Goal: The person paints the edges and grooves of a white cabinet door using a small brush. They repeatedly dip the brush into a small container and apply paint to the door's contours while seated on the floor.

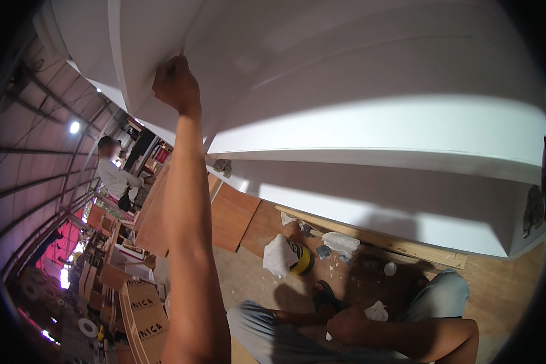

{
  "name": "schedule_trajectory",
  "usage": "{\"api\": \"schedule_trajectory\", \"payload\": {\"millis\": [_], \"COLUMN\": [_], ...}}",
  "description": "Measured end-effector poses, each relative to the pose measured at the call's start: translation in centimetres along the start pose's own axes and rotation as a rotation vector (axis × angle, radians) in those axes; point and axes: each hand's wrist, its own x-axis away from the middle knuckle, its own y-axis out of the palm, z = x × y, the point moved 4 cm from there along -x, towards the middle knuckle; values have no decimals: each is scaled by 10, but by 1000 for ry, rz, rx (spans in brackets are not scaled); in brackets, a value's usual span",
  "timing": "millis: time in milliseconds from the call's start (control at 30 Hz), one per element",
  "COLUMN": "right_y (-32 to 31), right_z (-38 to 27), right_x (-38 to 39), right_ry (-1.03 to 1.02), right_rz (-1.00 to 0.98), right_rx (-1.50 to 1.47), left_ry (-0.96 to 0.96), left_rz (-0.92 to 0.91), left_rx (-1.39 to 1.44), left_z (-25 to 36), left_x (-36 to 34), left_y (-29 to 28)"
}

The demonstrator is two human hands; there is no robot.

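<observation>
My left hand (177,84) is raised at the end of an outstretched arm, fingers closed in a pinch. A short, thin, pale stick (182,51) pokes out above them, its tip at the seam of the white panel (255,67); its exact kind is too small to tell. Low over my lap, my right hand (347,327) is closed round a crumpled white cloth or paper (377,312), which shows on both sides of the fingers. The panel belongs to a large glossy white piece of furniture with a protruding ledge (370,128).
Metal hinges (532,210) sit on the lower white part. A yellow-and-black can (302,259) stands beside a white rag (278,256) and scraps on the floor. A wooden strip (382,239) lies along the base. Cardboard (144,315) and another person (114,173) are to the left.
</observation>
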Motion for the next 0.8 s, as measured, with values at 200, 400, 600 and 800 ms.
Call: {"api": "schedule_trajectory", "payload": {"millis": [200, 400, 600, 800], "right_y": [3, 1, 11, 2], "right_z": [0, -1, -1, -1], "right_x": [2, 11, 9, 16], "right_ry": [-1, -49, -37, -7], "right_rz": [23, 102, 125, 37], "right_rx": [2, 27, 66, 22], "left_ry": [122, 64, 94, 93], "left_rz": [-37, -157, -134, -106], "left_rx": [287, 530, 577, 298], "left_z": [77, 146, 130, 82], "left_x": [5, 14, 8, 2], "left_y": [7, 13, 20, 17]}}
